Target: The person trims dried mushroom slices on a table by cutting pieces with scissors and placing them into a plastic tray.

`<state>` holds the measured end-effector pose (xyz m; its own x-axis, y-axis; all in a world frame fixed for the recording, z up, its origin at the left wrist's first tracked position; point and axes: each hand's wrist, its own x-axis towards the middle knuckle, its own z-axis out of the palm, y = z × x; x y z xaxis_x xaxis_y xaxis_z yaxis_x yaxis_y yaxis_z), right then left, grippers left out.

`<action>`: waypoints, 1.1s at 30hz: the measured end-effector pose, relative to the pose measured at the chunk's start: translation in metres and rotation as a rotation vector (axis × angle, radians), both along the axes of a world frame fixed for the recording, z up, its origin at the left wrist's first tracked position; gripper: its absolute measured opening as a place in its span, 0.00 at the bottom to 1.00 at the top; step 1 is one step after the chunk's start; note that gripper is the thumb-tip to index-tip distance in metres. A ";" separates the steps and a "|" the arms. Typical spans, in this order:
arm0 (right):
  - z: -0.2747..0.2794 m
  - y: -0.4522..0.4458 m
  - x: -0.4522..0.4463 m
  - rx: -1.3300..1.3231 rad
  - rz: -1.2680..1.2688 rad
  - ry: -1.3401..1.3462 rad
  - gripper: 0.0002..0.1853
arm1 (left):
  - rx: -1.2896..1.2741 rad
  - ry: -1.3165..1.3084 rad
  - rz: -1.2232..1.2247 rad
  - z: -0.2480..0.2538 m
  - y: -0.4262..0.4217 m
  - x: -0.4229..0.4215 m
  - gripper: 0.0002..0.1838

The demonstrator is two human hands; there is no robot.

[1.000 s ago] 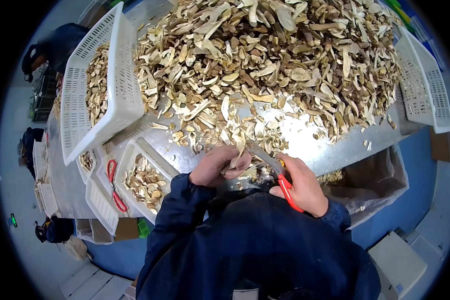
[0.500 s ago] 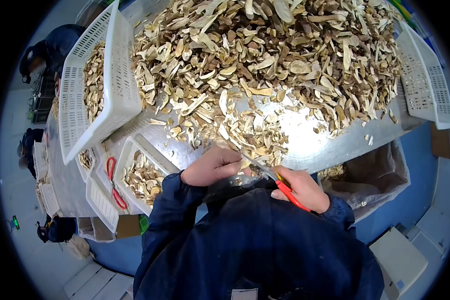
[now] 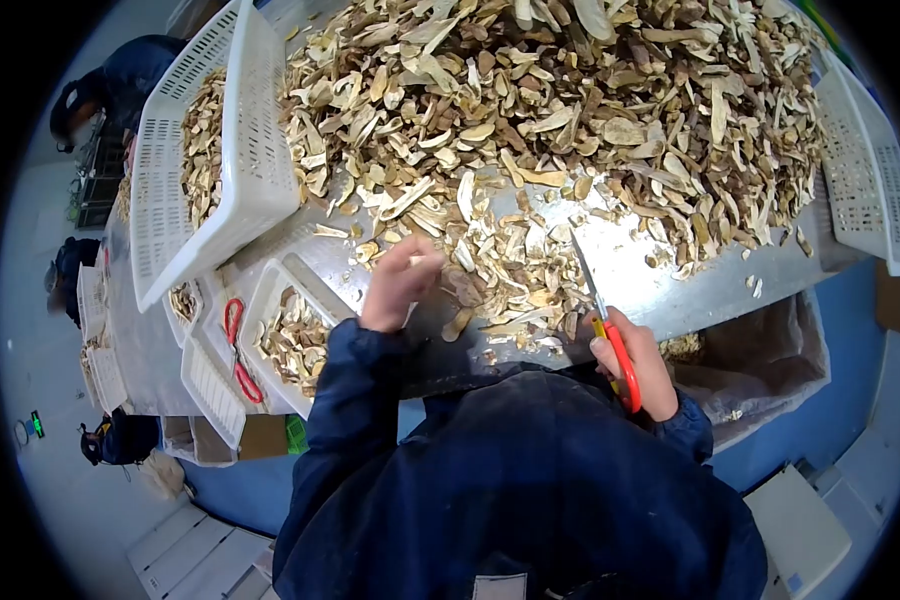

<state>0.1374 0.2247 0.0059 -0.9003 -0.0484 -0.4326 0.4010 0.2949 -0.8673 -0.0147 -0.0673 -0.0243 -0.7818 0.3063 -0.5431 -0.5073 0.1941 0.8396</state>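
Note:
My right hand [image 3: 650,368] is closed around scissors [image 3: 623,362] with red and yellow handles. Their blades point away from me over the bare metal. My left hand [image 3: 398,285] is raised at the near edge of the loose slices, its fingers curled together; whatever they may hold is hidden. Between the hands lie scattered dried mushroom slices [image 3: 510,270], pale and brown. Beyond them rises a large heap of the same slices [image 3: 570,110].
On the left stand a tall white perforated basket [image 3: 260,150] and a white tray [image 3: 320,305], both holding slices. Red-handled scissors [image 3: 234,345] lie beside the tray. A lined bin [image 3: 770,370] is below the table's right edge. Co-workers [image 3: 135,75] are at far left.
My left hand has moved left and away from the scissors, fingers curled. My right hand has shifted slightly right, and the scissor blades have swung to point forward. The view has shifted slightly.

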 end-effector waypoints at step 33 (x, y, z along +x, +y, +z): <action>-0.013 0.005 0.003 0.074 -0.077 0.107 0.19 | -0.592 1.004 -0.055 -0.021 -0.007 0.002 0.12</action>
<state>0.1402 0.2299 -0.0075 -0.9411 0.0510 -0.3343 0.3316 0.3318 -0.8831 -0.0125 -0.0741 -0.0454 -0.9348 0.2594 0.2426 0.3552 0.6911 0.6294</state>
